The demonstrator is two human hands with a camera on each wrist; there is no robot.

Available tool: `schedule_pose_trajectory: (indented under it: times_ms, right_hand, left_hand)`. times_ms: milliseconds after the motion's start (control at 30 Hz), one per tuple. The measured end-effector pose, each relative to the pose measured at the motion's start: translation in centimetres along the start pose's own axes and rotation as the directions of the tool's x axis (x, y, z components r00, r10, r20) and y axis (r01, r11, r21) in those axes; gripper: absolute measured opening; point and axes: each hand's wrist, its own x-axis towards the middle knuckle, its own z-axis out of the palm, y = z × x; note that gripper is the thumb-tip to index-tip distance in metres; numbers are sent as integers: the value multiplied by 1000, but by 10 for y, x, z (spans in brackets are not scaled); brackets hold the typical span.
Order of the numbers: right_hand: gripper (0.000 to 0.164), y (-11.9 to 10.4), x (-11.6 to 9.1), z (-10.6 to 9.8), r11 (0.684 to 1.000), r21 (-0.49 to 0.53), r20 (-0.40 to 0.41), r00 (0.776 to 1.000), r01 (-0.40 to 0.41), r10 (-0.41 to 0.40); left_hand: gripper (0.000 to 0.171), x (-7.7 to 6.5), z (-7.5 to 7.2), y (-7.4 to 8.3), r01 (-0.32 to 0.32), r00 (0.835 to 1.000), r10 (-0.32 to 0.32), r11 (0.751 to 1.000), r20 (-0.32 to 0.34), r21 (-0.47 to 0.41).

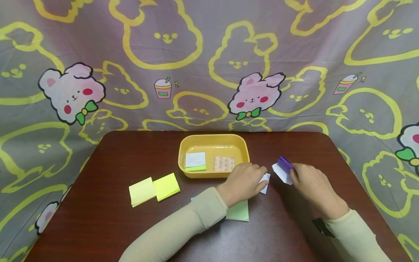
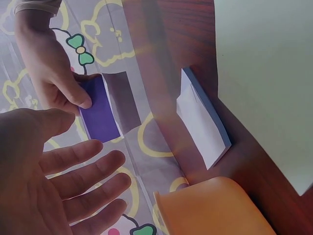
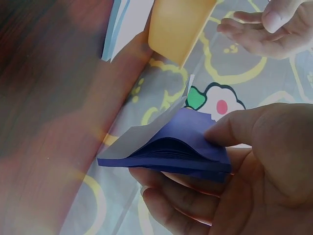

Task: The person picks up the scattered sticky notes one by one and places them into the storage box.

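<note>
A small purple pad of sticky notes [image 1: 286, 163] is pinched in my right hand [image 1: 315, 187], thumb on top and fingers beneath. In the right wrist view, a pale top sheet [image 3: 146, 129] stands lifted off the purple pad [image 3: 166, 155], whose sheets bow apart at the edge. My left hand [image 1: 245, 183] hovers near the front right corner of the yellow bin; in the left wrist view its fingers [image 2: 93, 186] are spread loosely with nothing between them. Beside that hand, a white-topped pad with a blue edge [image 2: 203, 122] lies on the table.
The yellow bin [image 1: 214, 174] holds a pad with a white top and green edge [image 1: 195, 160] and a patterned beige pad [image 1: 224, 163]. Two yellow pads [image 1: 142, 191] lie to its left. A light green pad [image 1: 239, 213] is partly under the left forearm. A printed curtain [image 1: 203, 105] hangs behind.
</note>
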Motion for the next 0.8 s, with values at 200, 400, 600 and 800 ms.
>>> schedule_pose_trajectory:
  times_ms: [200, 400, 600, 800]
  right_hand:
    - [17, -3, 0, -2, 1000, -3, -14, 1000, 7, -7]
    - [16, -6, 0, -4, 1000, -2, -12, 1000, 2, -2]
    - [14, -10, -1, -5, 1000, 4, -5, 1000, 7, -7]
    - [13, -13, -1, -6, 1000, 5, -15, 1000, 13, -13]
  left_hand:
    - [23, 0, 0, -1, 5, 1000, -5, 1000, 2, -1]
    - [26, 0, -1, -2, 8, 1000, -8, 1000, 3, 1]
    - [27, 0, -3, -3, 9, 1000, -9, 1000, -4, 2]
    - [28, 0, -4, -4, 16, 1000, -16, 1000, 7, -2]
